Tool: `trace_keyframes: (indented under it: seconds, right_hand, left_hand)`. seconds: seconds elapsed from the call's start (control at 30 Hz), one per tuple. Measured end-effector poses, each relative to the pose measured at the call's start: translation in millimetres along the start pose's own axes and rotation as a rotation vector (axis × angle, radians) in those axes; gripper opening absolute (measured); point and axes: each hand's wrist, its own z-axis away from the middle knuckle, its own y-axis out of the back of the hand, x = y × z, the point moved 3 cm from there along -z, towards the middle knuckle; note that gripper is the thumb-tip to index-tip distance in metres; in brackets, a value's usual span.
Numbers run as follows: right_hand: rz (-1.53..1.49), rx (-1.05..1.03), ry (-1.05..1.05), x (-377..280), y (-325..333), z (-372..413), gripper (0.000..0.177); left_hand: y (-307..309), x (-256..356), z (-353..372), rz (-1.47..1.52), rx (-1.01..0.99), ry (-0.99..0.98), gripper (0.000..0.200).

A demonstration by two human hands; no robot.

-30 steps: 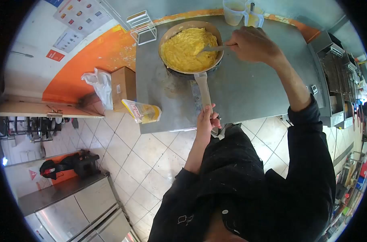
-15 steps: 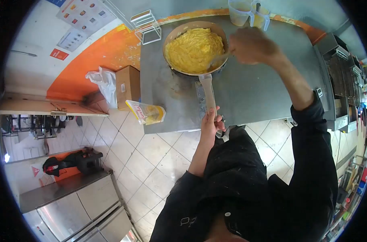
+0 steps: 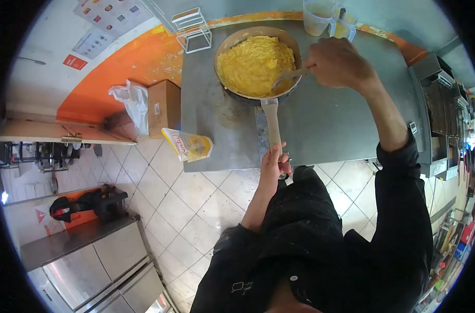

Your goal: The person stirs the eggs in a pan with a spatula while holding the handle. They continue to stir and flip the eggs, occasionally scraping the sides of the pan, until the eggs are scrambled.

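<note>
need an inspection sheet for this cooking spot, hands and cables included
Surface: smooth grey counter, with a brownish stain left of the pan's handle
Job's things: round tan-walled pan holding yellow egg-like food; grey flat-bladed utensil in the food
Clutter: yellow-and-white printed pouch at the near left corner; two translucent plastic jugs and white wire rack along the back
Hands: left hand grips the long beige handle; right hand holds the utensil
Cables: nothing clearly seen
Surroundings: brown cardboard box, white plastic bag, pale tiled floor
</note>
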Motion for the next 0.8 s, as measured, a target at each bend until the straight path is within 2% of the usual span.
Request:
trace_keyframes:
  seconds: [0.07, 0.13, 0.23, 0.33, 0.37, 0.43, 0.53, 0.67, 0.73, 0.77, 0.8]
  right_hand:
    - [-0.039, 0.05, -0.012, -1, 2, -2, 0.022]
    - [0.124, -0.208, -0.002, -2, -20, -9, 0.019]
    - [0.01, -0.094, 0.041, 7, -4, -9, 0.019]
    - [-0.064, -0.131, -0.027, 5, 5, -4, 0.02]
    - [-0.062, -0.134, -0.026, 4, -1, -8, 0.02]
    - [0.198, -0.25, 0.02, -2, -18, -16, 0.018]
    - [0.05, -0.194, -0.028, 5, 13, -10, 0.017]
    - [0.075, -0.237, 0.01, -6, 8, -8, 0.018]
    - [0.235, -0.354, -0.066, -9, -9, -17, 0.019]
    - [0.245, -0.356, -0.06, -6, -3, -16, 0.019]
    - [0.135, -0.275, -0.045, -3, 8, -13, 0.019]
  left_hand:
    - [-3, 3, 2, -0.002, -0.024, -0.021, 0.048]
    - [-4, 5, 4, 0.002, -0.027, -0.01, 0.047]
    - [-5, 6, 2, 0.017, -0.031, 0.005, 0.046]
    - [-4, 7, 4, 0.009, -0.023, 0.028, 0.047]
    - [-5, 8, 4, -0.003, -0.027, 0.036, 0.049]
    - [-4, 8, 5, -0.004, -0.031, 0.043, 0.05]
    - [-5, 9, 4, -0.001, -0.025, 0.05, 0.051]
    - [-4, 7, 2, 0.026, -0.035, 0.052, 0.05]
    - [-2, 5, 2, 0.032, -0.041, 0.046, 0.05]
    - [-2, 5, 1, 0.036, -0.038, 0.04, 0.05]
    - [-2, 4, 3, 0.048, -0.033, 0.04, 0.05]
